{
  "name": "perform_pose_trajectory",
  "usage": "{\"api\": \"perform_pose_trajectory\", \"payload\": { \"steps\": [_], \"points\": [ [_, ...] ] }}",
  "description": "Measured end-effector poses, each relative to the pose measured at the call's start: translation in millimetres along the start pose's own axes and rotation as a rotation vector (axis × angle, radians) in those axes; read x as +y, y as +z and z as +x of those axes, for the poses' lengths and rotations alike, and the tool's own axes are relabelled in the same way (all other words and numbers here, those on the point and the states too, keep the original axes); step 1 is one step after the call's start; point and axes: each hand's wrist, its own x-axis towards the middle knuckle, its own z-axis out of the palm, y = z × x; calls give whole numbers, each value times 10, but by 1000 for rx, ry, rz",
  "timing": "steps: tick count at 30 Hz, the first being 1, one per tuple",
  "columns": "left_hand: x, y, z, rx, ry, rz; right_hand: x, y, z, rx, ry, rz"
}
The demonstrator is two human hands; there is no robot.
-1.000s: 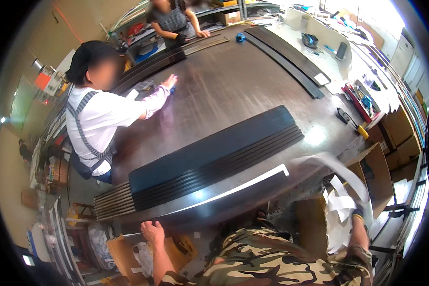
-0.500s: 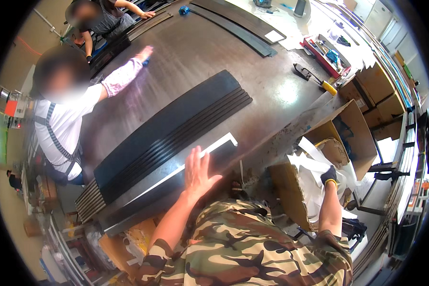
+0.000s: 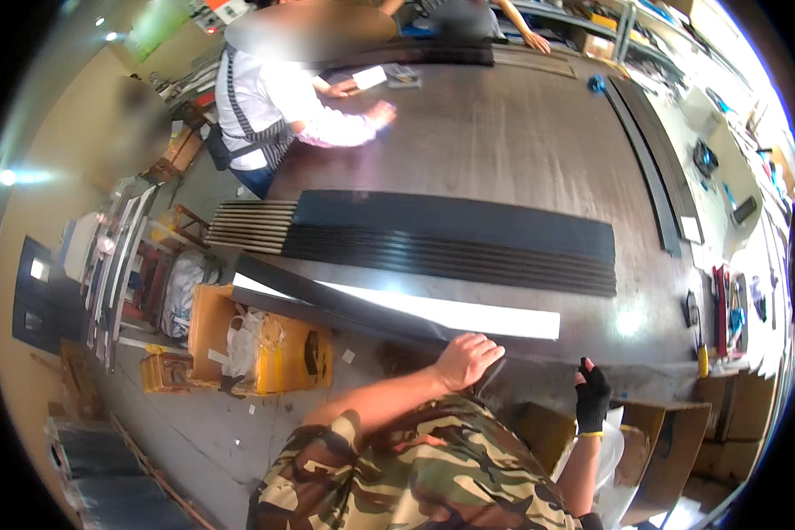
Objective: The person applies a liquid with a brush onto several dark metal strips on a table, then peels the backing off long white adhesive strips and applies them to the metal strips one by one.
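Observation:
My left hand (image 3: 470,360), bare and closed, grips the right end of a long black strip (image 3: 353,309). The strip runs slantwise to the left along the near table edge. Behind it, a white strip (image 3: 503,321) lies on the table, partly covered by the black one. My right hand (image 3: 593,396), in a black fingerless glove, is raised over the boxes at the near right edge with fingertips apart; nothing shows in it. Beyond the strips lies an overlapping stack of black panels (image 3: 459,234), with pale rod-like ends on its left.
A metal-topped table (image 3: 503,132) spreads ahead. Two co-workers are at its far side, one in a white shirt (image 3: 278,106). Dark strips (image 3: 649,168) lie at right. Cardboard boxes stand lower left (image 3: 291,367) and right (image 3: 671,442). A yellow-handled tool (image 3: 703,360) rests near the right corner.
The view has turned. My left hand has gone from spread over the white-edged strip to gripping a black strip's end. My right hand has risen out of the paper-filled box.

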Motion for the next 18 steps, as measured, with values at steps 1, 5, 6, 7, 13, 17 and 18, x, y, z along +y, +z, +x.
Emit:
{"api": "perform_pose_trajectory", "payload": {
  "steps": [1, 5, 6, 7, 13, 17, 18],
  "points": [
    [65, -85, 55, 70, -100, -107, -196, 149, 128, -30, -12, 117],
    [228, -239, 395, 202, -190, -101, -471, 294, 495, -202, -1, 447],
    [177, -293, 377, 179, -194, -79, -649, 358, 582, -259, -148, 302],
    [157, -294, 342, 175, -238, -74, -833, 378, 671, -317, -279, 138],
    [267, -584, 339, 328, -275, -157, -1329, 409, 684, -331, -85, 216],
    [329, -627, 297, 331, -322, -191, -1495, 468, 649, -328, -54, 283],
    [337, -641, 297, 343, -332, -197, -1537, 484, 630, -325, -57, 281]
  ]
}}
